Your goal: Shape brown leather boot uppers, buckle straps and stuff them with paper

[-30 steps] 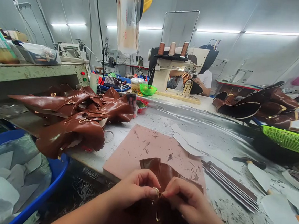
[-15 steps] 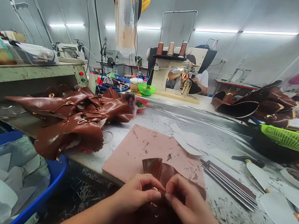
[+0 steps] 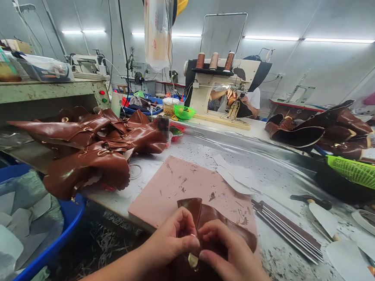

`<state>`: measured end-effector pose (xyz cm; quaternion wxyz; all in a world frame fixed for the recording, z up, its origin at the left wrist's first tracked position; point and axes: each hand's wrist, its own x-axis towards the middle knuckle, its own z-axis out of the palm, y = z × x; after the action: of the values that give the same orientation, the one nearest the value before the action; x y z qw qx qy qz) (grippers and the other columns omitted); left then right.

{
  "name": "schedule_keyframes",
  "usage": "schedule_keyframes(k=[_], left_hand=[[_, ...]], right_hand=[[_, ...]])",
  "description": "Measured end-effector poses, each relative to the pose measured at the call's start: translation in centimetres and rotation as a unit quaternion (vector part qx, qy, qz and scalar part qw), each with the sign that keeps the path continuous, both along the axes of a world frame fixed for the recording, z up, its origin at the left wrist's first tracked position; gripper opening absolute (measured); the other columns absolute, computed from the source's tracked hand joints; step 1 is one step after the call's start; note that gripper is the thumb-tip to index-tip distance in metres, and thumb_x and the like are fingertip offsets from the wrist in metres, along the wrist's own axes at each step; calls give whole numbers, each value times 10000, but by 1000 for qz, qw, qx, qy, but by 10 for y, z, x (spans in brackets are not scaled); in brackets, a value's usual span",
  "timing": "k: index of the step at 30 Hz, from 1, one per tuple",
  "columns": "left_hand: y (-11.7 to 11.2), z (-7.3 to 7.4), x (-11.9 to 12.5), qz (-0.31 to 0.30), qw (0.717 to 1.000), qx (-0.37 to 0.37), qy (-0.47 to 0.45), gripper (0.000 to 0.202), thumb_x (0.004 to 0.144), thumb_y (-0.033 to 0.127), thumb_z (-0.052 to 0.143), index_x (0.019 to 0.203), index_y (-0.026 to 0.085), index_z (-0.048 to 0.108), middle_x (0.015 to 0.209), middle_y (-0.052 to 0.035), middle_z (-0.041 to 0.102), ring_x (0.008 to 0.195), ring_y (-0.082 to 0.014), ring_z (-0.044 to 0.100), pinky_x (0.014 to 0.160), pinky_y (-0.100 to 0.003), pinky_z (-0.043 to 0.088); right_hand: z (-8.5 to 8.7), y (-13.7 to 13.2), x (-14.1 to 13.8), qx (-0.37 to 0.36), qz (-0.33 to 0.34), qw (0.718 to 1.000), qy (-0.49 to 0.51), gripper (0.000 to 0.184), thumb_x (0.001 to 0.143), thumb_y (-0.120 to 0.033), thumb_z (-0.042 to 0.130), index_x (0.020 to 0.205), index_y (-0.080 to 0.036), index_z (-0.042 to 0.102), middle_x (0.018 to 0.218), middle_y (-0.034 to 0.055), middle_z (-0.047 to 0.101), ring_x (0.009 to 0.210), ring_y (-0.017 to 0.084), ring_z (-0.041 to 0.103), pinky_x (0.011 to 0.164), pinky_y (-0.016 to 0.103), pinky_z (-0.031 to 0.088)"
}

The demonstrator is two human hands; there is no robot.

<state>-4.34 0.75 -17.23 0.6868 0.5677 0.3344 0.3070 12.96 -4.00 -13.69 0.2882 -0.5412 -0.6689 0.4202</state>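
The left hand (image 3: 178, 237) is curled, finger and thumb tips near each other; whether they pinch anything, I cannot tell. The right hand (image 3: 230, 254) has thumb and forefinger parted. The gold fitting (image 3: 192, 261) lies just below the left thumb and beside the right thumb tip, its long axis running toward the wearer. Brown leather (image 3: 217, 216) spreads beyond both hands onto the pink board (image 3: 174, 185).

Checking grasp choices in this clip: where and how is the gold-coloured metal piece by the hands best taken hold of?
Probably by its edges, with a thumb-and-forefinger pinch from the right: the gold-coloured metal piece is small, shows a broad shiny face, and sits beside the right hand, while the left hand is close above its left side.
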Motion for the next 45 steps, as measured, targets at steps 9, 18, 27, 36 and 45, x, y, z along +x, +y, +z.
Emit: schedule_keyframes(k=[9,18,27,36,45], left_hand=[[-9,4,-14,35,732,668,126,106,854,193,547,951,164,577,983,-105,625,863,-193,579,742,-313,456],[-7,10,-17,-115,681,702,172,205,860,109,404,830,123,606,783,-108,675,606,-171,543,526,-294,397],[-11,11,-21,-120,761,630,101,178,840,109,449,875,196,600,819,-102,662,670,-176,608,618,-283,470],[-20,9,-16,-125,804,552,184,228,887,107,327,787,158,525,675,-53,580,564,-134,502,527,-246,375],[-5,9,-21,-44,893,433,114,139,822,309,524,849,177,558,860,-71,610,779,-180,552,724,-298,442]], right_hand=[[-13,7,8,-4,-46,996,72,73,757,-259,553,778,-204,596,800,17,647,783,187,595,732,303,441],[-1,7,6,-29,-19,999,6,103,727,-237,580,825,-208,591,793,7,658,763,182,594,684,279,442],[-5,3,18,-22,37,998,41,311,707,-84,488,969,-226,574,966,16,644,935,184,581,840,313,443],[-7,3,11,-19,-15,1000,-15,239,692,-77,480,866,-208,579,802,0,642,746,160,590,703,289,457],[-1,0,12,-84,-3,992,91,143,688,-199,558,815,-182,622,799,29,662,782,186,606,728,309,471]])
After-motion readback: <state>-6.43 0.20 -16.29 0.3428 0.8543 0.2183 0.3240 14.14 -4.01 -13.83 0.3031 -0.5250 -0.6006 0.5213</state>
